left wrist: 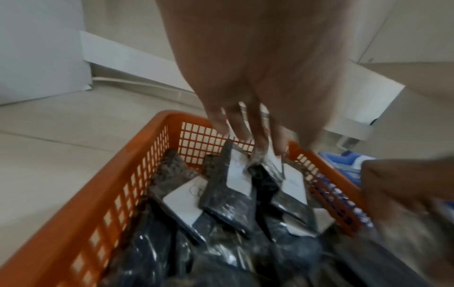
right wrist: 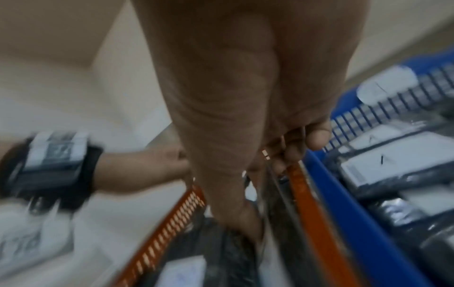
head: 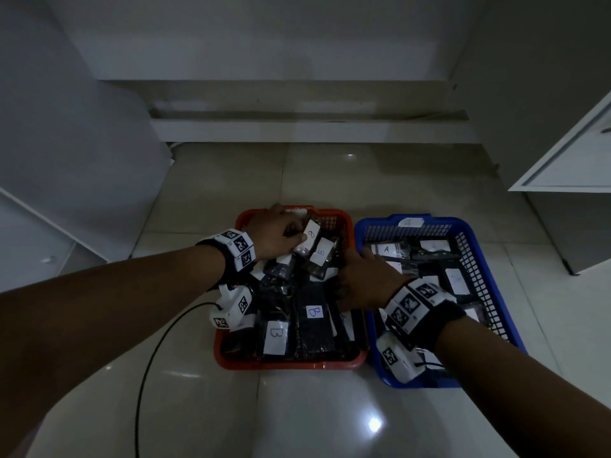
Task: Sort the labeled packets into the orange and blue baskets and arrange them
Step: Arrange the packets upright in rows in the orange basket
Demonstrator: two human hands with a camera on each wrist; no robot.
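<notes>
Arms: I see both forearms bare, no sleeves | Left wrist band (head: 236,251): black strap, white blocks printed with black square markers | Left camera unit (head: 231,309): white housing, black cable (head: 158,352) trailing | Right wrist band (head: 418,305): same pattern | Right camera unit (head: 395,357): white.

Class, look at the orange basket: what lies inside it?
The orange basket holds dark packets with white labels; the readable ones say B. Both hands reach in, the left hand gripping a packet. Lower layers and the basket's bottom are covered.
</notes>
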